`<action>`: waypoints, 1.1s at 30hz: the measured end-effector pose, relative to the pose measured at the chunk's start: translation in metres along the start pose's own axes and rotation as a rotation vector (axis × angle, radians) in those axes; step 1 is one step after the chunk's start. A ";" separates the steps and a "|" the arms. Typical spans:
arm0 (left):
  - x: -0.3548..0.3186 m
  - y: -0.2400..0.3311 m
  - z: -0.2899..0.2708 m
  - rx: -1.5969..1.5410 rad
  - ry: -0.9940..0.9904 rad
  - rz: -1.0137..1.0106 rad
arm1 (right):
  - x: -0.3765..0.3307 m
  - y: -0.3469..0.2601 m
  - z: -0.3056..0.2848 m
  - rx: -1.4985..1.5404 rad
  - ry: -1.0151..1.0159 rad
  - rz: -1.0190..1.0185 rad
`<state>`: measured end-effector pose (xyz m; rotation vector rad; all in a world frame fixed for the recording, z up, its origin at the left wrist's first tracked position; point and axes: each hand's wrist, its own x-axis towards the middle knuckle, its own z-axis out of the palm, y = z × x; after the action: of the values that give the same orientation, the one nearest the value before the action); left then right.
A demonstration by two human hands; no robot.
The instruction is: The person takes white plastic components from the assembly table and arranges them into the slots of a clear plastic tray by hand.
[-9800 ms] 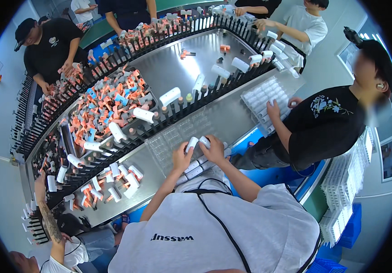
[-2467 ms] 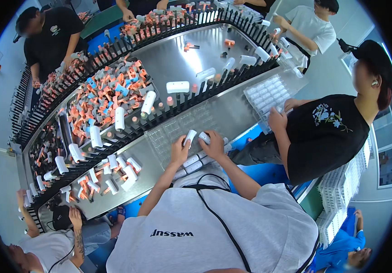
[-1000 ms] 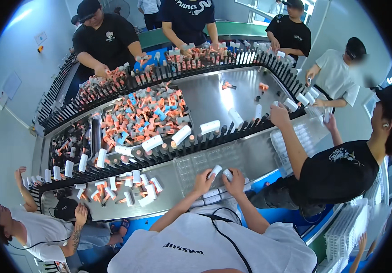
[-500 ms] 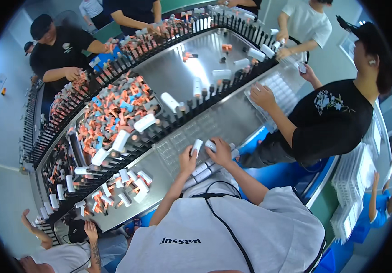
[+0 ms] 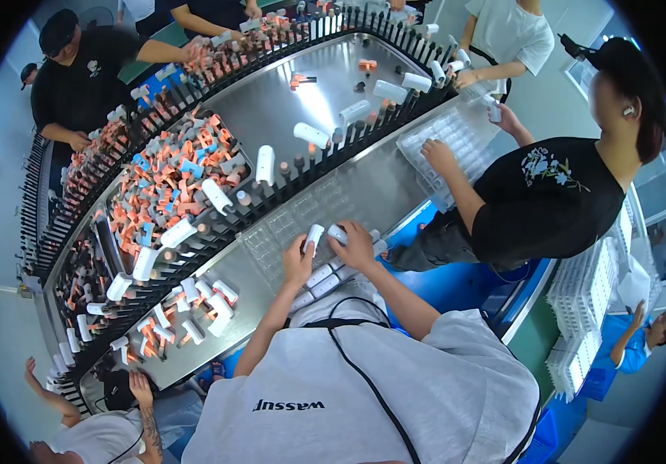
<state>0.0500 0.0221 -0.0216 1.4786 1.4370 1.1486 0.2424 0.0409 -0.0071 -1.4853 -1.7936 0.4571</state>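
My left hand [image 5: 297, 264] is closed round a white, rounded plastic shell [image 5: 314, 239], held upright over the near edge of the metal table. Close beside it, my right hand [image 5: 357, 247] grips a second white shell [image 5: 337, 233], tilted toward the first. The two shells are near each other, with a narrow gap between. Below my hands, at my lap, lie several similar white shells [image 5: 324, 288] in rows, partly hidden by my right hand and forearm. A clear moulded tray [image 5: 267, 249] rests on the table just beyond my left hand.
A line of black pegs [image 5: 275, 203] carrying white shells [image 5: 266, 165] runs beyond the table. Behind it sits a heap of orange, grey and blue parts [image 5: 170, 182]. White-and-orange pieces [image 5: 194, 309] lie at left. A co-worker [image 5: 557, 201] handles a clear tray [image 5: 445, 147] at right.
My view has shifted slightly, so the scene sits further left and up. Several white shells on the pegs have turned. Both my hands keep their shells. The co-worker at far left has stretched an arm out.
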 end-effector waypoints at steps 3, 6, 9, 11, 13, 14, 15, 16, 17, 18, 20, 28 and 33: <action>0.000 -0.001 -0.003 -0.011 -0.007 -0.024 | -0.001 -0.003 0.002 0.000 -0.007 0.003; -0.001 -0.006 -0.003 -0.011 -0.006 -0.006 | -0.001 0.000 0.005 -0.011 -0.003 -0.006; -0.002 -0.007 -0.004 -0.020 0.006 -0.001 | -0.002 0.003 0.009 -0.010 -0.003 -0.026; -0.003 -0.008 -0.008 -0.028 0.007 -0.033 | -0.002 0.000 0.011 0.005 -0.015 -0.046; -0.005 -0.011 -0.010 -0.001 0.033 -0.050 | -0.003 -0.007 0.012 -0.004 -0.034 -0.021; -0.006 -0.011 -0.014 0.055 -0.016 -0.045 | -0.005 -0.008 0.012 -0.014 -0.030 -0.018; -0.007 -0.009 -0.017 0.058 -0.008 -0.033 | -0.007 -0.009 0.014 -0.016 -0.022 -0.012; -0.008 -0.008 -0.018 0.062 0.000 -0.021 | -0.007 -0.010 0.015 -0.018 -0.014 -0.005; -0.008 -0.007 -0.018 0.011 0.047 -0.003 | -0.006 -0.012 0.016 -0.021 -0.007 -0.017; -0.008 -0.006 -0.020 0.009 0.047 -0.001 | -0.006 -0.014 0.017 -0.011 -0.016 -0.033; -0.011 0.001 -0.026 0.036 0.039 -0.010 | -0.007 -0.016 0.018 -0.002 0.000 -0.023; -0.029 0.022 -0.043 0.026 0.023 -0.025 | -0.020 -0.036 0.011 -0.047 -0.023 -0.064; -0.033 0.024 -0.050 0.045 0.053 0.005 | -0.021 -0.043 0.013 -0.045 -0.010 -0.061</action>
<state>0.0110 -0.0156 0.0133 1.4933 1.5053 1.1735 0.2046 0.0124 0.0079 -1.4563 -1.8628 0.3966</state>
